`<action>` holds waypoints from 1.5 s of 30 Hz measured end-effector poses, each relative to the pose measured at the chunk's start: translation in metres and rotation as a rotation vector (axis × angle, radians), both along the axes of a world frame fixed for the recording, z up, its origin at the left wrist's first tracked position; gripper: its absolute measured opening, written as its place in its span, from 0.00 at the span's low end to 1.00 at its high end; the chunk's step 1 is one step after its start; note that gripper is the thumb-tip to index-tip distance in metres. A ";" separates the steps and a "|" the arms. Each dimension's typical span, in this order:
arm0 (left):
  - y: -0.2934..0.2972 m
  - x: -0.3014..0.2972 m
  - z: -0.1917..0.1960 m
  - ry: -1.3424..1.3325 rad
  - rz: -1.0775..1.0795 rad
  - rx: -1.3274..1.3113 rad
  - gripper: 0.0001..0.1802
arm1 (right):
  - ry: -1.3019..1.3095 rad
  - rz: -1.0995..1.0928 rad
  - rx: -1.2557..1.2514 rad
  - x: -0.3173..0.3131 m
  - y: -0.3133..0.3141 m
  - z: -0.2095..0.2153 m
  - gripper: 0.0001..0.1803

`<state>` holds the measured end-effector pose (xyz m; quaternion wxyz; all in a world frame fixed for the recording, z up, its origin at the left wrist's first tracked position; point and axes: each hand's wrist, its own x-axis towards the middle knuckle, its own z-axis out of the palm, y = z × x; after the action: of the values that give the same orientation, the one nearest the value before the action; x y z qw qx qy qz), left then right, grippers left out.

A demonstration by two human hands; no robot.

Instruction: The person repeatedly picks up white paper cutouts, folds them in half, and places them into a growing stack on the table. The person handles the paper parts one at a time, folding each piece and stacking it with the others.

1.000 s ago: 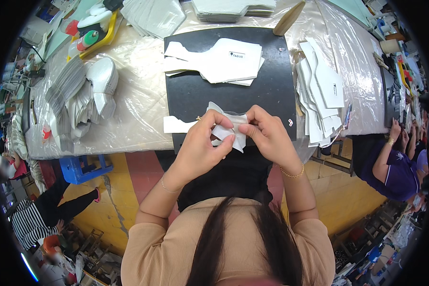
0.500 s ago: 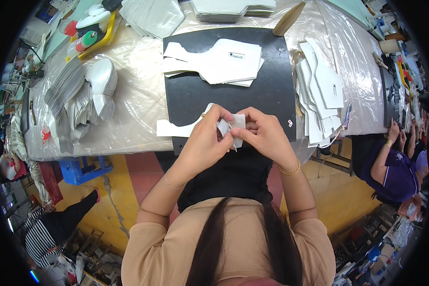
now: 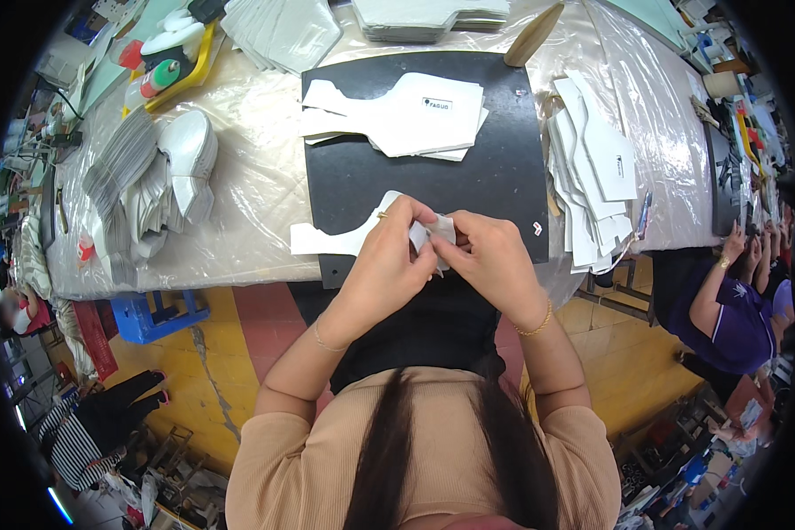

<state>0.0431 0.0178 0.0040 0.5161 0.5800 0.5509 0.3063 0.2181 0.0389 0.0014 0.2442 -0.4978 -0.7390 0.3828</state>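
Both hands meet over the near edge of a black mat (image 3: 495,190). My left hand (image 3: 396,243) is closed on a white cut shoe-upper piece (image 3: 334,241), whose narrow end sticks out to the left over the mat. My right hand (image 3: 486,252) pinches the folded right end of the same piece, with thumb and forefinger close to the left fingertips. The fold between the fingers is partly hidden. Farther back on the mat lies a small stack of white shoe-upper pieces (image 3: 415,115), the top one bearing a dark printed mark.
More white pieces (image 3: 596,177) are fanned out at the right, and grey-white curved pieces (image 3: 185,163) stand bundled at the left. A wooden handle (image 3: 534,35) rests at the mat's far right corner. A yellow tray (image 3: 205,57) holds bottles. Other people work at both sides.
My right fingers have moved slightly left and curled further over the piece's folded end, so less of it shows. A person in striped clothing at the lower left has shifted.
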 end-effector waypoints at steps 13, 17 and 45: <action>-0.004 -0.015 0.009 -0.103 0.067 -0.190 0.22 | 0.079 -0.115 -0.106 0.002 0.007 -0.023 0.11; -0.005 -0.032 0.017 -0.156 0.060 -0.289 0.25 | -0.055 -0.101 -0.104 0.012 0.015 -0.026 0.12; -0.028 -0.035 -0.042 0.478 -0.186 0.579 0.33 | 0.086 -0.356 -0.263 0.009 0.004 -0.011 0.13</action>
<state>0.0080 -0.0106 -0.0377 0.2137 0.8042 0.4915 0.2570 0.2274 0.0425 -0.0101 0.2724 -0.6310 -0.5721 0.4476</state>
